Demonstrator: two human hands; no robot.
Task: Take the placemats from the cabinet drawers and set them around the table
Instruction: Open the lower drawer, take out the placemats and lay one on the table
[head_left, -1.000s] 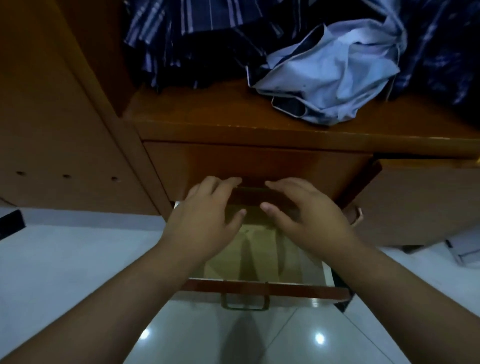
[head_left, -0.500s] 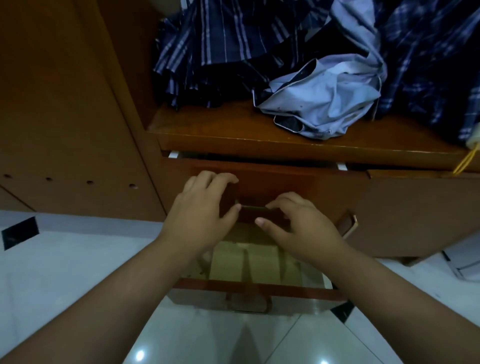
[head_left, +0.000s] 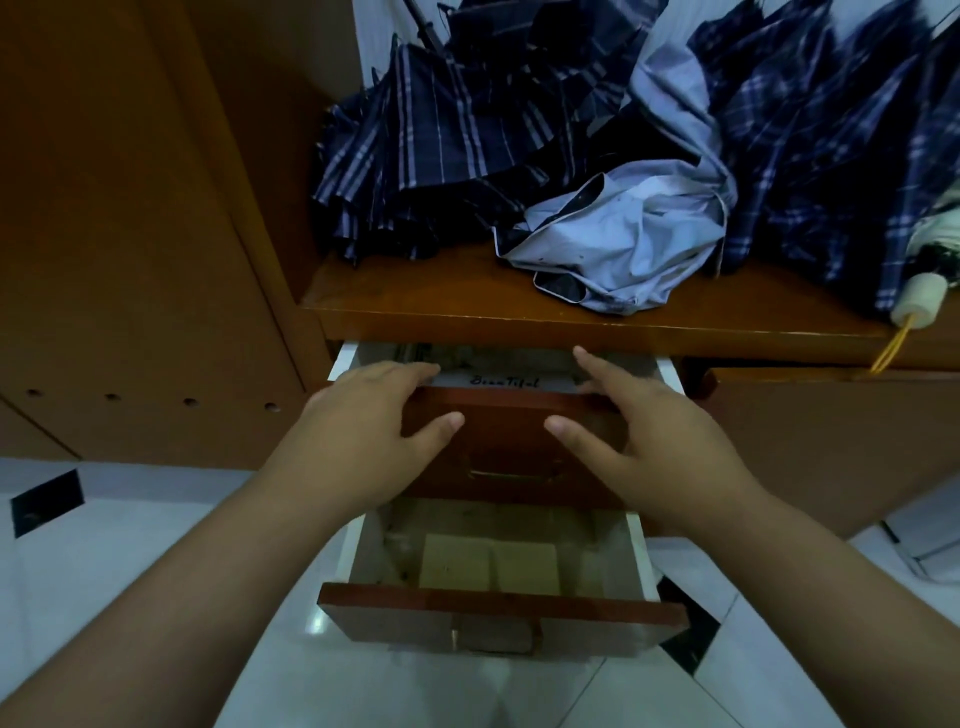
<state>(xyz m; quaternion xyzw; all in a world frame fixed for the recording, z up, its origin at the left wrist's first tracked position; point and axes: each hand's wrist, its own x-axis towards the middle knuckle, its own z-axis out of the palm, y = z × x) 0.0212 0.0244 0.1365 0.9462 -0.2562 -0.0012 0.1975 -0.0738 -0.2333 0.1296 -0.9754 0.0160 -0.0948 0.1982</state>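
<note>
Two wooden drawers stand open under the cabinet shelf. The upper drawer (head_left: 511, 431) is pulled out partway; inside it lies a white sheet with handwriting (head_left: 506, 382), and I cannot tell whether it is a placemat. My left hand (head_left: 371, 441) rests on the drawer's front top edge at the left, fingers hooked over it. My right hand (head_left: 639, 436) does the same at the right, fingers spread. The lower drawer (head_left: 498, 603) is pulled out further and holds flat tan pieces (head_left: 488, 566) on its bottom.
Folded dark plaid umbrellas (head_left: 467, 140) and a pale blue one (head_left: 623, 244) lie on the shelf (head_left: 415, 301) above. A wooden cabinet side (head_left: 130, 234) stands at the left, a closed door (head_left: 831, 447) at the right. Glossy white floor tiles (head_left: 130, 545) lie below.
The upper drawer has slid out from shut to partly open under both hands, showing the white sheet. The view has tilted up toward the shelf.
</note>
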